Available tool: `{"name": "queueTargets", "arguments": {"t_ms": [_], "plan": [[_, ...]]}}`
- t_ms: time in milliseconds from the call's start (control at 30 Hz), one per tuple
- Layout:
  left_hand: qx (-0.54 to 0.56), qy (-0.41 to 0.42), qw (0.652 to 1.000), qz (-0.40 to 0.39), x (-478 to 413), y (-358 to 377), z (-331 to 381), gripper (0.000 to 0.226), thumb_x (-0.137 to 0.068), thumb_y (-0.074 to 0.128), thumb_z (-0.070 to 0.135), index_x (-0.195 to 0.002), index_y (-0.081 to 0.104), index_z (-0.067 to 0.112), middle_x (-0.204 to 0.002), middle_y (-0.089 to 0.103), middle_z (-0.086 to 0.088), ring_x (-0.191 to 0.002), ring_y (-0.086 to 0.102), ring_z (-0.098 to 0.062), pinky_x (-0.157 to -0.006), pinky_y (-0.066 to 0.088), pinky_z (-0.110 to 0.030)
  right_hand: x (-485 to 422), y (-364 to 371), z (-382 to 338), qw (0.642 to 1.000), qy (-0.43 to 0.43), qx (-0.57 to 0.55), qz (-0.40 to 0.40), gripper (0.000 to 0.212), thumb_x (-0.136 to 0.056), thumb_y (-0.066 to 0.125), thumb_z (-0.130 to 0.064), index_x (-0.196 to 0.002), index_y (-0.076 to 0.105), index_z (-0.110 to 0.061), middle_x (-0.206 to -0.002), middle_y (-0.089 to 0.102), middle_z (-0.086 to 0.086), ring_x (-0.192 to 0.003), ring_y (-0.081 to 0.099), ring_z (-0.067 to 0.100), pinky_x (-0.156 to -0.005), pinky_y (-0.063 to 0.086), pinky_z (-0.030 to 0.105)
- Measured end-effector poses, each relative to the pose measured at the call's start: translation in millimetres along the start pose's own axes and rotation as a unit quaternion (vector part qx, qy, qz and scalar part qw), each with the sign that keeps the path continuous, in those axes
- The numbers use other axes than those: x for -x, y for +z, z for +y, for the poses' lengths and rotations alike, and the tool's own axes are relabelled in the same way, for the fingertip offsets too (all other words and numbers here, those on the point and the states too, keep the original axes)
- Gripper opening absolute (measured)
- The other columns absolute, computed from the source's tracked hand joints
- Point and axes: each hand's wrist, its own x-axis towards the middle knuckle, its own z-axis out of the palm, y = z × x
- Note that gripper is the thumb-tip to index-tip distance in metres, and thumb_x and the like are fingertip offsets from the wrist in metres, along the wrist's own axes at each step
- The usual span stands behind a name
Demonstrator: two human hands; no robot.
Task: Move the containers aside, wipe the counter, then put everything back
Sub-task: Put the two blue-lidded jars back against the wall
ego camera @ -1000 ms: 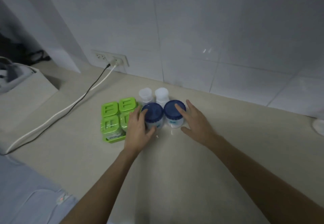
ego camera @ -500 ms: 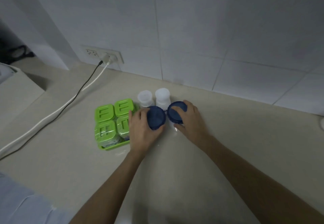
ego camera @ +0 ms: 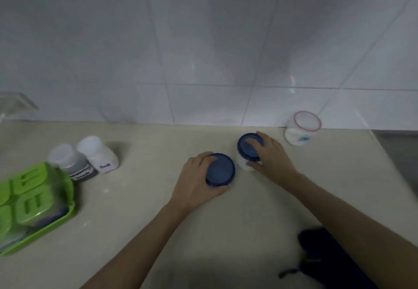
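My left hand (ego camera: pixel 194 181) fingers grip one blue-lidded jar (ego camera: pixel 220 173), my right hand (ego camera: pixel 270 155) fingers grip another blue-lidded jar (ego camera: pixel 247 148), both on the tabletop (ego camera: pixel 140 198)

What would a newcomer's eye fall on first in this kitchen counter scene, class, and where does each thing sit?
Two round jars with dark blue lids stand out mid-counter: the left hand grips the nearer blue-lidded jar, and the right hand grips the farther blue-lidded jar. At far left sits a bright green plastic tray of green-lidded boxes, with two white-capped bottles just behind it. A clear tub with a red rim stands by the tiled wall at right.
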Motion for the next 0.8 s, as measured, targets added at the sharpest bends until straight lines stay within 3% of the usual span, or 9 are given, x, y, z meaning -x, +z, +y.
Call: {"name": "queueTargets", "arguments": {"t_ms": [100,200,267,367,500,800], "plan": [[0.014,-0.035,0.999,-0.014,-40.7,41.2,41.3,0.073,-0.067,0.076,0.052,-0.127,0.048,0.02,-0.138,0.045,0.004,-0.117,0.043,-0.019,-0.094,0.032,-0.02,0.3,-0.9,44.1,0.998,0.005,0.063,0.017,0.063,-0.073,0.073,-0.033,-0.129,0.049,-0.015,-0.136,0.047,0.023,-0.119,0.049,0.041,-0.103,0.035,0.054],[0.001,-0.076,0.997,0.01,-72.7,70.0,56.5,0.071,-0.072,0.076,0.047,-0.129,0.045,0.017,-0.139,0.043,0.0,-0.115,0.042,-0.025,-0.09,0.033,-0.023,-10.1,-1.4,66.2,0.988,0.014,0.145,0.052,0.059,-0.065,0.078,-0.024,-0.12,0.057,-0.018,-0.123,0.059,0.019,-0.116,0.054,0.038,-0.107,0.027,0.061],[-0.002,-0.11,0.994,0.019,-91.5,82.3,61.7,0.072,-0.072,0.077,0.042,-0.13,0.044,0.014,-0.138,0.043,-0.003,-0.112,0.044,-0.029,-0.088,0.034,-0.026,-16.0,-7.3,82.6,0.979,0.018,0.194,0.058,0.058,-0.057,0.079,-0.017,-0.111,0.061,-0.021,-0.105,0.065,0.012,-0.097,0.061,0.033,-0.1,0.041,0.053],[0.01,-0.136,0.99,0.026,-118.4,94.6,69.9,0.073,-0.071,0.079,0.038,-0.129,0.042,0.012,-0.135,0.045,-0.004,-0.109,0.046,-0.03,-0.084,0.037,-0.03,-25.7,-14.8,108.5,0.977,-0.005,0.204,0.056,0.061,-0.05,0.085,-0.03,-0.107,0.063,-0.024,-0.092,0.066,0.008,-0.077,0.062,0.028,-0.077,0.05,0.037],[0.013,-0.14,0.99,0.022,-153.6,102.8,72.7,0.076,-0.066,0.082,0.035,-0.127,0.044,0.01,-0.132,0.048,-0.007,-0.111,0.049,-0.03,-0.084,0.043,-0.034,-40.0,-13.2,123.2,0.977,0.01,0.2,0.077,0.06,-0.052,0.083,-0.04,-0.107,0.065,-0.024,-0.093,0.067,0.01,-0.075,0.061,0.028,-0.067,0.049,0.033],[0.03,-0.146,0.989,0.017,-191.8,114.4,66.3,0.073,-0.067,0.083,0.031,-0.125,0.046,0.008,-0.127,0.055,-0.01,-0.112,0.053,-0.03,-0.085,0.046,-0.034,-53.5,7.2,140.3,0.981,0.022,0.141,0.133,0.056,-0.066,0.075,-0.032,-0.118,0.059,-0.016,-0.098,0.062,0.019,-0.085,0.059,0.035,-0.071,0.048,0.037]]}}
